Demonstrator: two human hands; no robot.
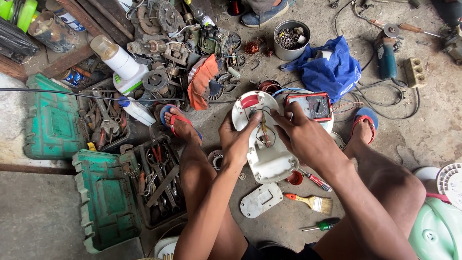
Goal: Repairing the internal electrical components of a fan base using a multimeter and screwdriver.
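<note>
At the centre of the frame we hold a white plastic appliance housing point(265, 159), opened so that its inner wiring point(263, 132) shows, above the concrete floor point(433, 130) between our knees. Our left hand point(237, 139) closes around the housing's left edge, thumb lying across its face, and our right hand point(301, 135) rests on its right side with the fingers bent in toward the wires; whether they pinch a wire we cannot tell. Just behind the housing, right of centre, sits a red-edged multimeter point(314, 106), partly covered by the right hand. Below the housing lie a white cover plate point(261, 200), a paintbrush with an orange handle point(310, 201), a red-handled screwdriver point(315, 180) and a green-handled screwdriver point(321, 225). At the lower left, an open green toolbox point(103, 202) holds pliers and wrenches. In the upper right a blue cloth bag point(332, 70) lies beside a metal tin of small parts point(291, 39).
</note>
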